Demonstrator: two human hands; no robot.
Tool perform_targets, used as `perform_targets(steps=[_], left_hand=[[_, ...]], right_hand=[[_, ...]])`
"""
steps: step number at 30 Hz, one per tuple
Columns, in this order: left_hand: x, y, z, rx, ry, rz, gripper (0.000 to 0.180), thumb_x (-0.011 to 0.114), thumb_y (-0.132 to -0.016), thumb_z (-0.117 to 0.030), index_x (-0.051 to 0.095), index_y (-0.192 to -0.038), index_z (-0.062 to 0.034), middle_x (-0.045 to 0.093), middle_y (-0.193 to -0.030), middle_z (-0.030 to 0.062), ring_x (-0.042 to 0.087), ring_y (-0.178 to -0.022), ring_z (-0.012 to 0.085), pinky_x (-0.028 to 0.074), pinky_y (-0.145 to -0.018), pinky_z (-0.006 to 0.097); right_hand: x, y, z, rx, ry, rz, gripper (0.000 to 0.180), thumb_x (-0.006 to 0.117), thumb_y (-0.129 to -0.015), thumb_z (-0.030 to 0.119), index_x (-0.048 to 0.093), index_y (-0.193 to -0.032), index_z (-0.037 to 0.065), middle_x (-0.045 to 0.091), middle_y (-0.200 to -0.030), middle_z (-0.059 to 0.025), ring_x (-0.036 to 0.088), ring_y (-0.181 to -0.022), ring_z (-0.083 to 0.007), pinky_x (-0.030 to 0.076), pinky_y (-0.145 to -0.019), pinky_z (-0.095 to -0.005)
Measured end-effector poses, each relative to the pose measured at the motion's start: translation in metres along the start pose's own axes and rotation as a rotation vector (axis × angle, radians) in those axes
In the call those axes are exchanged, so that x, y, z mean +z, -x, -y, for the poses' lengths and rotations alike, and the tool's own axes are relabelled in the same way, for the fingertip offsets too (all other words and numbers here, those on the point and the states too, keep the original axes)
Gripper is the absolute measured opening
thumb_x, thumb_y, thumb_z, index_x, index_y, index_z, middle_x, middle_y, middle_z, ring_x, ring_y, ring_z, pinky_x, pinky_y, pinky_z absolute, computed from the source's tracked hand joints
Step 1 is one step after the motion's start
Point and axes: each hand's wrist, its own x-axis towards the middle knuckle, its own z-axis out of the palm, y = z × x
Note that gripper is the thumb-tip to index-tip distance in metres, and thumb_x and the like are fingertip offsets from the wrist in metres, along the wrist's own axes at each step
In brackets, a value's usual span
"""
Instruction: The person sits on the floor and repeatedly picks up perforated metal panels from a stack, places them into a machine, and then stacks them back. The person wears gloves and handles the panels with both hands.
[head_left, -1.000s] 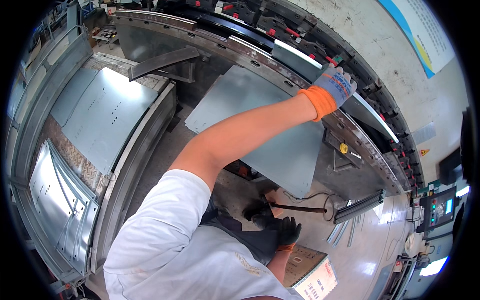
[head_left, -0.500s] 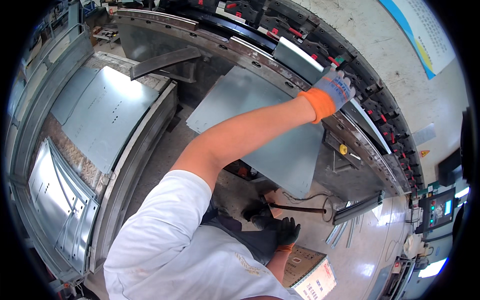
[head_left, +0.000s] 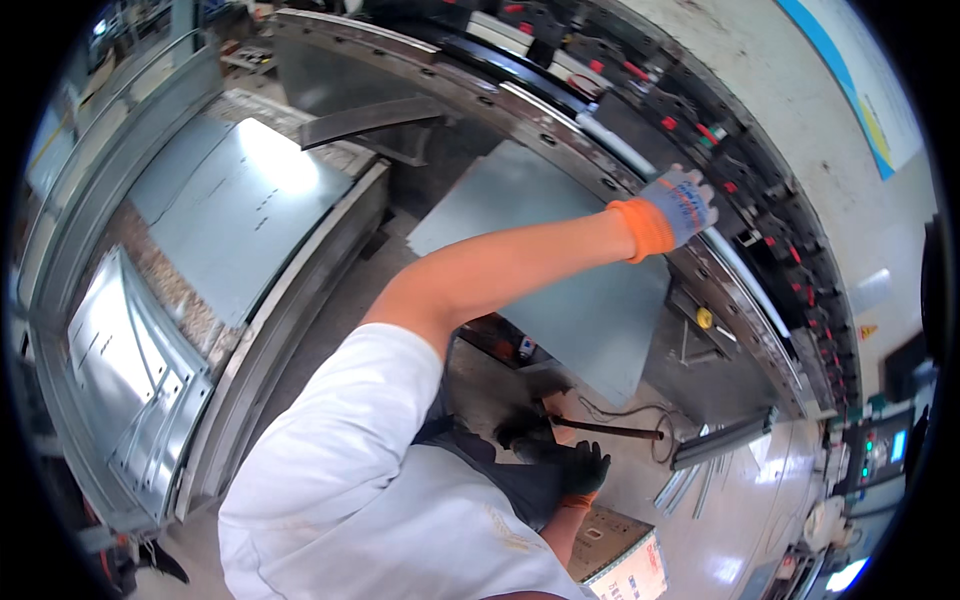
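One long dark machine runs across the upper right, with one large grey sheet below its front edge. One narrow bright strip lies along the machine, its middle under the left hand. One cardboard box stands lower down. Two gloved hands show – the left hand with fingers bent at the strip, grip impossible to tell – the right hand loosely spread, free, near the box.
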Motion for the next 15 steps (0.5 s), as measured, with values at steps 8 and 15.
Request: perform_targets(steps=[8,15], left_hand=[[-0.111,0.044,0.064,-0.170,-0.084,0.016,0.040,0.069,-0.089,-0.039,0.065,-0.123,-0.0189,0.061,-0.131,0.0096,0.052,-0.131,0.0325,0.043,-0.107,0.049],[-0.269,0.165,0.108,-0.703,-0.171,-0.069,0.048,0.077,-0.080,-0.042,0.071,-0.116,-0.0116,0.072,-0.115,0.0112,0.069,-0.105,0.0280,0.056,-0.089,0.041]], right_hand=[[-0.002,-0.009,-0.003,0.079,0.048,0.044,0.051,0.044,-0.104,0.050,0.061,-0.128,0.009,0.068,-0.121,-0.0140,0.061,-0.113,-0.0314,0.045,-0.100,-0.0482],[0.010,-0.040,-0.022,0.157,0.177,0.109,0.044,0.041,-0.107,0.042,0.064,-0.120,0.006,0.068,-0.118,-0.0132,0.061,-0.112,-0.0305,0.044,-0.103,-0.0487]])
